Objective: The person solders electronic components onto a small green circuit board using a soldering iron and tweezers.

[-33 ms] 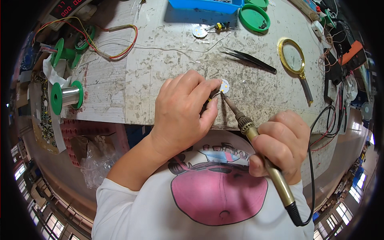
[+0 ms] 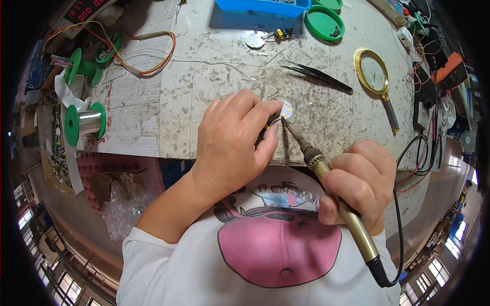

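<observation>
My left hand [image 2: 232, 137] is closed near the front of the bench. Its fingers pinch a small dark and yellow electronic part [image 2: 267, 127], mostly hidden by them. A fingertip rests at the edge of a small round white LED board [image 2: 288, 110], which has yellow chips and lies on the bench. In my right hand [image 2: 363, 178] is a soldering iron [image 2: 360, 234] with a gold-coloured handle. Its tip points up and left and meets the lower edge of the LED board, beside my left fingertips.
Black tweezers [image 2: 324, 79] and a magnifying glass [image 2: 372, 71] lie to the right. Farther back are another LED board [image 2: 255, 41], a blue tray [image 2: 263, 6] and a green dish [image 2: 325, 23]. A solder spool [image 2: 88, 122] stands left. The iron's black cord [image 2: 399, 234] loops right.
</observation>
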Motion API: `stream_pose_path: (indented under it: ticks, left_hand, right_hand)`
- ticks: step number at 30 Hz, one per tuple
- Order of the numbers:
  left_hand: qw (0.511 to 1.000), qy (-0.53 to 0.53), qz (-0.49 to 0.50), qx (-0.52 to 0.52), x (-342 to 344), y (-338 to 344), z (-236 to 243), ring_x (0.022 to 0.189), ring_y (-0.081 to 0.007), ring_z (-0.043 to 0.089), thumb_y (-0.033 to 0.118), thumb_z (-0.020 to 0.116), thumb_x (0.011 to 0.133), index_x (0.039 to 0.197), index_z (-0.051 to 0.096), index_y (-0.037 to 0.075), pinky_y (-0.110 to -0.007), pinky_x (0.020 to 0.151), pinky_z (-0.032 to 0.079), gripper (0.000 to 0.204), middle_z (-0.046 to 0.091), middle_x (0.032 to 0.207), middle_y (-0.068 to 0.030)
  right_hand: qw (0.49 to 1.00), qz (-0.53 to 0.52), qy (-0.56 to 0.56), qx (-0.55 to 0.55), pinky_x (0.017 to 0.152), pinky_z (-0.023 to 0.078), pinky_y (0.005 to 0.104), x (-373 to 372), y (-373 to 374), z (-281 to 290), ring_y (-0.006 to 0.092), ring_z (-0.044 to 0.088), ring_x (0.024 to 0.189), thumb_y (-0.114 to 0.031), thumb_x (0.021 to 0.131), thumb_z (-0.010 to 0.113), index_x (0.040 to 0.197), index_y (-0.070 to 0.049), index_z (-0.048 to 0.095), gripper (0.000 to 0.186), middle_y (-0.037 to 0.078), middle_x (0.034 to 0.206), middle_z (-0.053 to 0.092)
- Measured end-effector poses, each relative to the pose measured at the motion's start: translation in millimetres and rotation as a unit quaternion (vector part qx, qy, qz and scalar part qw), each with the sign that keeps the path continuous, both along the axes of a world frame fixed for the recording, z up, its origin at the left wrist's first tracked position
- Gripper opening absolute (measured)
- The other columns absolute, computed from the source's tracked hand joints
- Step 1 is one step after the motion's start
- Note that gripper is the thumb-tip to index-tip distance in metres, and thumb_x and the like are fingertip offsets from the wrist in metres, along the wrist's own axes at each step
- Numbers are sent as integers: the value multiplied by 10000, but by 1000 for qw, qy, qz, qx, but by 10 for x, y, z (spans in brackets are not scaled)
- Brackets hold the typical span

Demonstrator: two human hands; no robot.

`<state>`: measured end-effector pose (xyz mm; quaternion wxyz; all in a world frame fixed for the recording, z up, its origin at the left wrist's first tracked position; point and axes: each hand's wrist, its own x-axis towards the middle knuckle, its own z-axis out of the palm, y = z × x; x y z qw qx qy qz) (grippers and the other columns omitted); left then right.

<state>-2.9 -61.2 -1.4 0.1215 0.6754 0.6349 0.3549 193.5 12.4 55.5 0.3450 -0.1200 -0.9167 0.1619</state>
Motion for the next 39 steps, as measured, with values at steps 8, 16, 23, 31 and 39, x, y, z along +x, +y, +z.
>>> stream_pose_path:
  ticks: [8, 16, 23, 31, 39]
  left_hand:
    - [1000, -9, 1, -23, -9, 4, 51, 800, -249, 598, 75, 728, 759, 1078, 696, 96, -384, 721, 449, 321, 590, 877, -55]
    - [999, -22, -17, -43, -56, 16, 122, 784, -261, 593, 67, 733, 755, 1105, 710, 88, -386, 713, 463, 351, 590, 876, -64]
    - [997, -39, -29, -60, -90, 28, 142, 759, -253, 598, 50, 726, 752, 1099, 715, 77, -367, 671, 479, 348, 589, 868, -66]
    - [994, -59, -35, -80, -112, 38, 151, 744, -228, 621, 31, 724, 754, 1113, 708, 65, -334, 637, 503, 360, 602, 874, -71]
    - [994, -60, -37, -83, -120, 43, 152, 755, -215, 637, 21, 724, 759, 1117, 705, 63, -323, 642, 518, 361, 608, 883, -74]
  right_hand:
    - [996, -10, 2, -87, 433, 379, 321, -46, 36, 92, 209, 505, 498, -180, 766, 718, 854, -48, 616, 188, 58, 643, 536]
    - [995, -24, 7, -96, 437, 380, 323, -40, 16, 80, 215, 500, 491, -184, 801, 718, 875, -26, 616, 201, 71, 629, 533]
    - [990, 12, 85, -111, 441, 365, 316, 52, 62, 55, 195, 497, 488, -228, 885, 701, 918, -6, 601, 246, 86, 645, 571]
    - [991, -1, 61, -116, 456, 376, 323, 24, 73, -54, 206, 500, 495, -205, 871, 694, 917, -19, 601, 213, 76, 663, 577]
    - [992, 3, 51, -115, 462, 383, 332, 20, 63, -74, 215, 508, 510, -195, 850, 699, 909, -24, 605, 204, 78, 671, 572]
